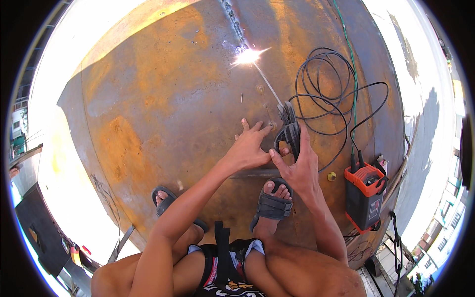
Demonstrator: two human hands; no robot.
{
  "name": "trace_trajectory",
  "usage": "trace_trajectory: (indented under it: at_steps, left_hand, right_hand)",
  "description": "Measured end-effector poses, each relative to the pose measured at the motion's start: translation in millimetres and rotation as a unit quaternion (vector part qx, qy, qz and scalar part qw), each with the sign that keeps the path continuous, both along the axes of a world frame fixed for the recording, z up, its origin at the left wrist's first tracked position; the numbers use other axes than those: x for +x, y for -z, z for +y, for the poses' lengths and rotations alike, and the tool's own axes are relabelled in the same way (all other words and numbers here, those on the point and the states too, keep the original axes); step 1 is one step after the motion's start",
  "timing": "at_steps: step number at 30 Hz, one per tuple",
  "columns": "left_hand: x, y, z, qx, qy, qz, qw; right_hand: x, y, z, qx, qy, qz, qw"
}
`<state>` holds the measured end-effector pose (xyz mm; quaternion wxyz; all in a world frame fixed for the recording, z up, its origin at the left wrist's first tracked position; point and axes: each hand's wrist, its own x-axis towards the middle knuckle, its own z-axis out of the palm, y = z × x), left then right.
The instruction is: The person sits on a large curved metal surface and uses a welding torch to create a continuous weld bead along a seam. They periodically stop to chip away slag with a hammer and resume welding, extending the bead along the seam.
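Gripping a black electrode holder (293, 137) in the right hand (302, 169), with fingers curled around the handle. Holding the left hand (250, 147) open, palm down, fingers spread, just beside the electrode holder; impossible to tell about contact with the rusty metal surface (188, 109) below. Pointing a thin electrode rod (269, 87) ahead and leftward from the right hand, tip lost in a glaring arc (247, 56). Beyond the arc, farther ahead of both hands, a weld seam (235, 24). Right of the right hand, a looped black cable (324, 48), leading to an orange-and-black box (363, 198) well apart. Nearer the body than both hands, dark sandals (274, 206).
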<state>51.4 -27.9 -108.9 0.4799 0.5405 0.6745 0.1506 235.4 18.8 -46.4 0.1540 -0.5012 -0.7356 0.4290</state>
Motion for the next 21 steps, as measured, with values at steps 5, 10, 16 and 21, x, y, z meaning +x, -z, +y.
trace_trajectory:
  at_steps: [5, 10, 16, 21]
  left_hand:
    - [0, -3, 0, -0.008, -0.005, -0.003, 1.0]
    - [0, -11, 2, -0.033, -0.011, -0.005, 0.999]
    - [-1, 3, -1, 0.001, -0.007, -0.01, 1.0]
    - [2, -1, 0, -0.002, -0.013, -0.016, 1.0]
  right_hand:
    - [0, 0, 1, 0.0, 0.0, -0.002, 1.0]
    - [0, -2, 1, -0.02, 0.006, 0.013, 1.0]
    - [1, 7, -3, 0.019, 0.007, 0.032, 0.999]
    - [1, 4, -1, 0.024, 0.003, 0.013, 1.0]
